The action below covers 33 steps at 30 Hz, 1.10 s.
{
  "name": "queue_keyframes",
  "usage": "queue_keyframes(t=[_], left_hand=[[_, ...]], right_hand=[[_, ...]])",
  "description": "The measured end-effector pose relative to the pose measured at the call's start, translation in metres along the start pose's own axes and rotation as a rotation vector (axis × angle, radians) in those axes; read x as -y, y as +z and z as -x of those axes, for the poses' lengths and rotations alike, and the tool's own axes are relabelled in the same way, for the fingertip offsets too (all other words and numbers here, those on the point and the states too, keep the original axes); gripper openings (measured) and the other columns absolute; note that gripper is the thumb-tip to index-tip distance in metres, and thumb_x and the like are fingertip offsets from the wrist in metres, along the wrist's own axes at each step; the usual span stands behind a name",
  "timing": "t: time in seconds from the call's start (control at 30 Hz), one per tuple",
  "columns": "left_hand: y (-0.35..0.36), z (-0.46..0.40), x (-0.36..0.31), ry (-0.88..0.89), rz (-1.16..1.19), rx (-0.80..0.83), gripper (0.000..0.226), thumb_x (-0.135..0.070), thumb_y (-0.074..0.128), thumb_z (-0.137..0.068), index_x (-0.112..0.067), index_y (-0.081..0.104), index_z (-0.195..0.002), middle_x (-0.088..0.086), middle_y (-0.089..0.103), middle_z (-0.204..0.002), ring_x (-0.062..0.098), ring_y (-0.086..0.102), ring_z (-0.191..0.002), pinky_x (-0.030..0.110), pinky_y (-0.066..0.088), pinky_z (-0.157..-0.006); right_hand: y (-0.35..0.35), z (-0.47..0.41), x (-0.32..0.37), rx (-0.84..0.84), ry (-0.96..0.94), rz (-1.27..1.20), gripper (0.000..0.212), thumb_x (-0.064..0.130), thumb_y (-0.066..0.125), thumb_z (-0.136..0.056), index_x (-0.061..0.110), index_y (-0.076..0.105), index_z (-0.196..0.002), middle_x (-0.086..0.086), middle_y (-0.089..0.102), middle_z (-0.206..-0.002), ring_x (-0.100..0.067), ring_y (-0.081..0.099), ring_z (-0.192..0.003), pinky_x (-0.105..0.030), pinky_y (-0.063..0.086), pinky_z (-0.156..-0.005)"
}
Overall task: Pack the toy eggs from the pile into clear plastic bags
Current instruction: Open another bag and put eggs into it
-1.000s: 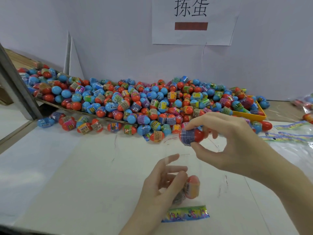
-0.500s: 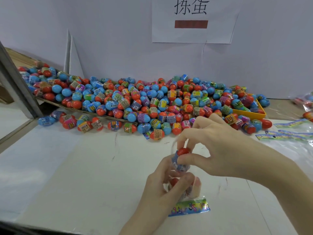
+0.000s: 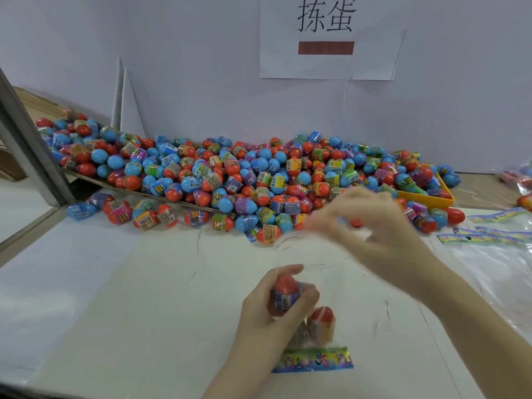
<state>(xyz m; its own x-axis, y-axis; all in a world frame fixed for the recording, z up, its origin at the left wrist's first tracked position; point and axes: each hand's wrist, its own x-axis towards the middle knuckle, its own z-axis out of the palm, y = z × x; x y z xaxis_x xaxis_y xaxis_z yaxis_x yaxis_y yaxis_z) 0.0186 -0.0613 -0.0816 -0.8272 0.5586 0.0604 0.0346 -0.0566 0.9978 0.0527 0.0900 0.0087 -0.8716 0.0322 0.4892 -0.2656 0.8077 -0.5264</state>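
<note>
White table point(image 3: 121, 298): egg pile point(image 3: 244, 180), spare bags point(image 3: 501, 254).

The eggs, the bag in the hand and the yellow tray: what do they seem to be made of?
Eggs: likely hard plastic, glossy, with highlights on the red and blue shells; printed film bands wrap them.
Bag: thin clear plastic film; the table shows through it, and it has a colourful printed strip at the bottom.
Yellow tray: probably moulded plastic with an even, smooth colour, mostly hidden under eggs.
</note>
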Motion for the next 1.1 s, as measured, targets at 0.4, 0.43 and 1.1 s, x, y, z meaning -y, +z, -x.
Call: queue_keyframes(t=[0.4, 0.43, 1.1], left_hand=[[-0.002, -0.002, 0.009, -0.043, 0.052, -0.004, 0.061, -0.056, 0.066, -0.048, -0.031, 0.057, -0.103, -0.015, 0.072, -0.088, 0.009, 0.068, -0.085, 0.013, 0.052, -0.070], [-0.002, -0.002, 0.009, -0.045, 0.052, -0.005, 0.061, -0.056, 0.066, -0.048, -0.030, 0.057, -0.103, -0.016, 0.072, -0.088, 0.009, 0.068, -0.085, 0.014, 0.052, -0.071], [-0.002, -0.002, 0.009, -0.092, 0.131, 0.031, 0.046, -0.032, 0.084, -0.052, -0.028, 0.066, -0.094, -0.010, 0.074, -0.090, 0.010, 0.070, -0.086, 0.016, 0.052, -0.067]], right_hand=[[0.054, -0.023, -0.096, 0.090, 0.463, 0.314, 0.049, 0.002, 0.057, -0.083, 0.012, 0.049, -0.130, -0.008, 0.045, -0.122, -0.026, 0.041, -0.115, -0.037, 0.039, -0.093], [0.055, -0.023, -0.096, 0.079, 0.461, 0.321, 0.049, 0.001, 0.057, -0.082, 0.011, 0.049, -0.129, -0.009, 0.045, -0.121, -0.026, 0.041, -0.114, -0.037, 0.039, -0.092], [-0.024, 0.005, 0.008, 0.234, -0.152, 0.051, 0.043, -0.003, 0.063, -0.078, 0.024, 0.061, -0.111, 0.019, 0.058, -0.098, 0.010, 0.051, -0.092, -0.002, 0.040, -0.077]])
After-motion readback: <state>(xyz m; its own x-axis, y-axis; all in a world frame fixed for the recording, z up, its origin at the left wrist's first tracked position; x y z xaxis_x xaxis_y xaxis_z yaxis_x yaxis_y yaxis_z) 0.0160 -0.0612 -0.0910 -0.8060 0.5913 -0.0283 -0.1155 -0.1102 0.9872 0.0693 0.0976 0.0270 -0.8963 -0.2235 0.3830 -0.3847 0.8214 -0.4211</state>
